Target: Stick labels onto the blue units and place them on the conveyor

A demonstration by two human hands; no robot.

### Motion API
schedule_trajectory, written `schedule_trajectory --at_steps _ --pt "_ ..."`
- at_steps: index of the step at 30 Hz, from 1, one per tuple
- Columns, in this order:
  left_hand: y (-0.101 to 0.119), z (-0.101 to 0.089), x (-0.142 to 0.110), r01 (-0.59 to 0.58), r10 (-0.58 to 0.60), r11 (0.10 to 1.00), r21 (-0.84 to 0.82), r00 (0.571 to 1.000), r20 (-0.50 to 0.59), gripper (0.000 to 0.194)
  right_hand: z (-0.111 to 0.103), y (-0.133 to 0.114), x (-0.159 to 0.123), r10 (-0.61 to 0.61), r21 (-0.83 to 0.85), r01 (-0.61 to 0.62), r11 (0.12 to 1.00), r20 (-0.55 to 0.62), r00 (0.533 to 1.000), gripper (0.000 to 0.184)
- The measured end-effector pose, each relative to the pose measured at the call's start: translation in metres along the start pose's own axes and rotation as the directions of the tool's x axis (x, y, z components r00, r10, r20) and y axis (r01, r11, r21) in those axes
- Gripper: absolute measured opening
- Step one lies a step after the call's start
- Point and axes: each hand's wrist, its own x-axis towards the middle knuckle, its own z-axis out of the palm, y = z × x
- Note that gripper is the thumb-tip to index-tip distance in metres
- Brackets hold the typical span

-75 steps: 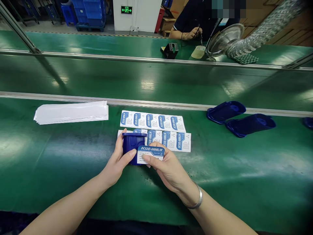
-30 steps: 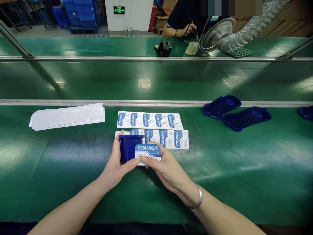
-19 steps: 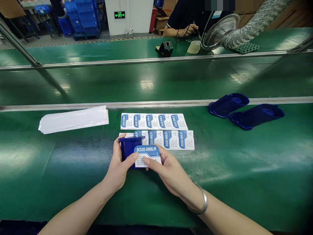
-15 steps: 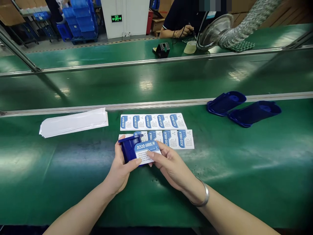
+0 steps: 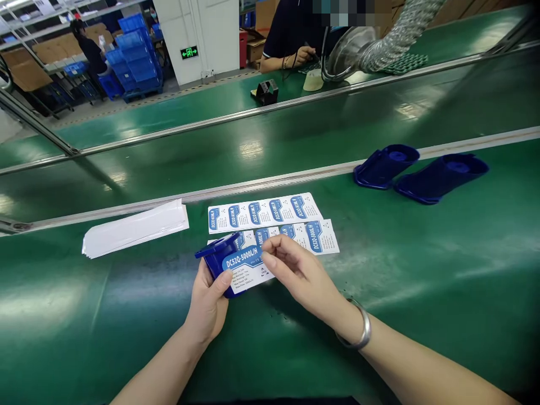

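My left hand (image 5: 206,304) is wrapped round a dark blue plastic housing (image 5: 214,260) with a flanged end. Its thumb presses the left part of a blue-and-white label (image 5: 247,277) printed DC52Q-5000L/H against the housing. The label's right part sticks out past the housing. At the label's upper right edge, the thumb and forefinger of my right hand (image 5: 295,273) close on it, the other fingers curled loosely behind. Just beyond my hands lie two label sheets, a far one (image 5: 265,212) and a near one (image 5: 324,236) partly covered by my hands and the housing.
Two more blue housings (image 5: 386,166) (image 5: 442,177) lie at the right on the green bench (image 5: 422,281). A stack of white paper strips (image 5: 135,228) lies at the left. Beyond a metal rail, a co-worker's hand (image 5: 304,55) works near a metal fume hood (image 5: 350,53).
My right hand has shifted from the label's middle to its upper right edge. The housing and label have tilted and moved slightly left. The head view has turned.
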Motion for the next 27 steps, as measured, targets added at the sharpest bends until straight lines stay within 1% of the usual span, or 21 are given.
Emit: schedule_trajectory --at_steps 4,8,14,17,21,24,27 --pt "-0.002 -0.001 0.000 0.025 -0.025 1.000 -0.017 1.000 -0.001 0.062 0.000 -0.002 -0.002 -0.105 -0.135 0.107 0.985 0.024 0.994 0.031" --pt "-0.003 -0.003 -0.001 0.041 -0.041 0.999 -0.019 0.999 0.002 0.058 0.003 -0.003 -0.004 -0.189 -0.167 0.187 0.968 0.005 0.982 0.033" --pt "-0.002 0.000 0.000 0.048 -0.048 0.999 -0.010 0.999 0.017 0.071 0.004 -0.005 -0.003 -0.259 -0.229 0.249 0.941 -0.016 0.966 0.035" --pt "-0.002 0.001 0.000 0.059 -0.059 0.998 -0.005 0.998 0.017 0.072 0.004 -0.004 -0.003 -0.310 -0.285 0.294 0.912 -0.012 0.951 0.036" --pt "-0.002 0.000 -0.002 0.099 -0.099 0.995 -0.031 0.995 0.018 0.074 0.006 -0.001 -0.003 -0.382 -0.339 0.366 0.867 0.020 0.924 0.033" --pt "-0.004 -0.003 -0.006 0.117 -0.115 0.991 -0.069 0.993 0.029 0.077 0.011 0.001 -0.003 -0.400 -0.338 0.392 0.856 0.049 0.915 0.033" --pt "-0.006 -0.005 -0.008 0.136 -0.133 0.986 -0.095 0.990 0.037 0.079 0.016 0.001 -0.004 -0.407 -0.297 0.405 0.865 0.056 0.912 0.033"
